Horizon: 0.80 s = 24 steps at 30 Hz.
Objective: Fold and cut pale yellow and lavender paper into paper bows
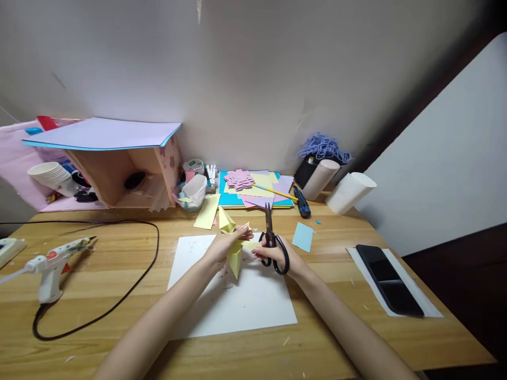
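Note:
Above a white paper sheet (245, 311), my left hand (224, 247) is closed on a folded yellow paper piece (234, 258) with several pointed parts. My right hand (279, 253) holds black-handled scissors (269, 224), their blades pointing away from me and nearly together. The fingertips of my right hand also meet a yellow strip that reaches toward the folded paper. Whether the strip joins the folded piece is hard to tell.
A white glue gun (53, 269) with a black cord lies left. Behind are an open box (130, 179), stacked coloured papers (227, 198), a pink paper flower (238, 179), a blue cutter (302, 203) and white rolls (350, 192). A black phone (390, 279) lies right.

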Available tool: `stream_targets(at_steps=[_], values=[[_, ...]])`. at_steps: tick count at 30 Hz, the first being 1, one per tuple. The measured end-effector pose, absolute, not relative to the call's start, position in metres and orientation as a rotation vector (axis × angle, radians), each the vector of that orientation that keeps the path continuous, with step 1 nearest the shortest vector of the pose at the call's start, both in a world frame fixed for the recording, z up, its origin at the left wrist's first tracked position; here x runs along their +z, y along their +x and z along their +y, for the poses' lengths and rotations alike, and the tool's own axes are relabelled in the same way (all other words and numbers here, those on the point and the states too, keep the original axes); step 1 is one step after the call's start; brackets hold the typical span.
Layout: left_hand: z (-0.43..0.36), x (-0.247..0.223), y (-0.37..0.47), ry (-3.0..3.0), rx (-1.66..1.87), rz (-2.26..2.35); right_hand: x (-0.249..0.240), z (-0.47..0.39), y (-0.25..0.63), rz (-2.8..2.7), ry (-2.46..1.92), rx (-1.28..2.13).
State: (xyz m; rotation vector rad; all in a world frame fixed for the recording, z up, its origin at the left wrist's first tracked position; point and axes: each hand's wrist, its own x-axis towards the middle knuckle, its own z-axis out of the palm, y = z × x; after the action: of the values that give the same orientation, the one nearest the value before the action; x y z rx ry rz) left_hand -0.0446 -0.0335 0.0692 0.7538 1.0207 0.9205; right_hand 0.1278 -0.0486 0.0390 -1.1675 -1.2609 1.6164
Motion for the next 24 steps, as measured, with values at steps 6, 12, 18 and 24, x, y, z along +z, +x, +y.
stream_targets(at_steps=[6, 12, 18, 24], values=[[-0.034, 0.061, -0.040, 0.910, 0.724, 0.978, 0.030, -0.050, 0.143, -1.147, -1.148, 1.593], [-0.033, 0.055, -0.042, 1.117, 0.653, 1.024, 0.022, -0.053, 0.148, -1.146, -1.198, 1.551], [-0.032, 0.057, -0.040, 1.220, 0.637, 1.142, 0.027, -0.052, 0.145, -1.152, -1.240, 1.329], [-0.025, 0.058, -0.046, 1.209, 0.752, 1.241, 0.026, -0.052, 0.146, -1.051, -1.150, 1.456]])
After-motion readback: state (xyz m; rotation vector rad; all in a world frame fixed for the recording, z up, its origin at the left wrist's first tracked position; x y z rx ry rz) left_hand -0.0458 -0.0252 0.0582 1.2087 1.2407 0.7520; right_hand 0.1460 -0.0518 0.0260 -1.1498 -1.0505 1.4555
